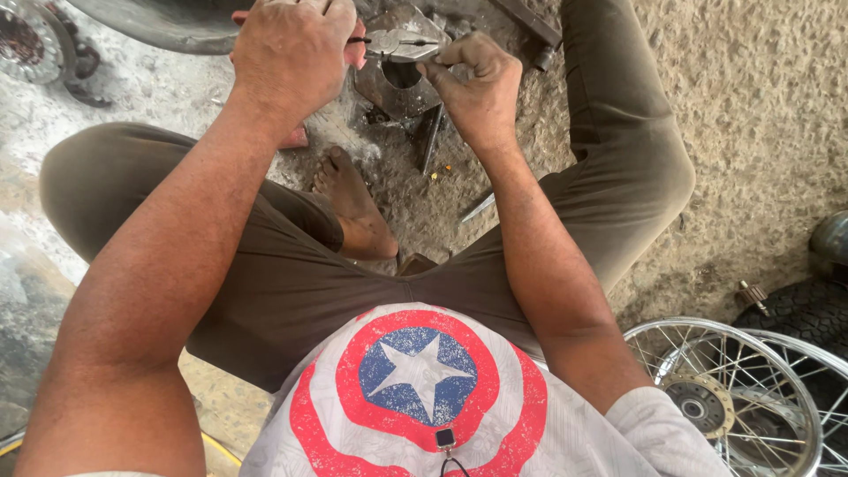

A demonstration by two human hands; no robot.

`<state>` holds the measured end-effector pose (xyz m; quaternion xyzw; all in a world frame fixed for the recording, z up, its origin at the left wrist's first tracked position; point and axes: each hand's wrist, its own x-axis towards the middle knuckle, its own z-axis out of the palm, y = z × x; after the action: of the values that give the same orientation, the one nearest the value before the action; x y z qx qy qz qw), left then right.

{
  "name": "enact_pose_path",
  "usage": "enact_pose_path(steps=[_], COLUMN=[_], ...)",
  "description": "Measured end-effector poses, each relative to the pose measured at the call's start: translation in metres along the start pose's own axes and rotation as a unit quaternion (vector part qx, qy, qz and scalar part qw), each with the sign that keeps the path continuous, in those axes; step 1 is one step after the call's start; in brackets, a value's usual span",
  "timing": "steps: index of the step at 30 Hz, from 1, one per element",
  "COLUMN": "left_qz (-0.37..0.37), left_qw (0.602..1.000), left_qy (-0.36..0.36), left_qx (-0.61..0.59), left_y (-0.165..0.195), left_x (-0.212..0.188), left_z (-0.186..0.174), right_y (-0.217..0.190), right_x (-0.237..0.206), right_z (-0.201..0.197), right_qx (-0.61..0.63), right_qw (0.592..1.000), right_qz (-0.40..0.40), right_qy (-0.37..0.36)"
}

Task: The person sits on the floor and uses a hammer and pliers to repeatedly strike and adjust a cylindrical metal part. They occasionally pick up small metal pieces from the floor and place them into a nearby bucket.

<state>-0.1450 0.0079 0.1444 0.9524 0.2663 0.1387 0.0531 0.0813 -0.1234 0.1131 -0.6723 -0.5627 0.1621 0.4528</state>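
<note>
Item: grey steel pliers with red handles (402,41), at twelve o'clock, handles clenched in my left hand (291,53), my right hand (477,88) pinching at the nose; a slipping grip could nip my right fingertips.

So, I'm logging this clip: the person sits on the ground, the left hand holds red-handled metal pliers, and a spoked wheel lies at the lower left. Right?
Not quite. The head view shows the silver spoked wheel at the lower right, not the lower left. The rest stands: the person sits on the ground and the left hand holds the red-handled metal pliers.
</note>
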Motion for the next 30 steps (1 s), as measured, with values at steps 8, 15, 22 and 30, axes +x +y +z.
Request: enact_pose_path(steps=[8, 15, 22, 30], left_qz=[-0.036, -0.06, -0.076, -0.109], left_qw=[0.999, 0.997, 0.992, 0.981], left_qy=[-0.008, -0.038, -0.092, -0.111], left_qx=[-0.004, -0.022, -0.034, -0.117], left_y=[-0.006, -0.006, -0.007, -0.005], left_x=[-0.003, -0.005, -0.007, -0.01], left_z=[0.01, 0.014, 0.021, 0.023], right_y=[0.025, 0.039, 0.039, 0.021], right_x=[0.002, 0.001, 0.005, 0.005], right_z=[0.021, 0.008, -0.001, 0.008], right_qx=[0.095, 0.219, 0.113, 0.136], right_qw=[0.995, 0.963, 0.981, 0.989], right_qz=[0.013, 0.079, 0.021, 0.002], right_qy=[-0.006, -0.135, -0.155, -0.052])
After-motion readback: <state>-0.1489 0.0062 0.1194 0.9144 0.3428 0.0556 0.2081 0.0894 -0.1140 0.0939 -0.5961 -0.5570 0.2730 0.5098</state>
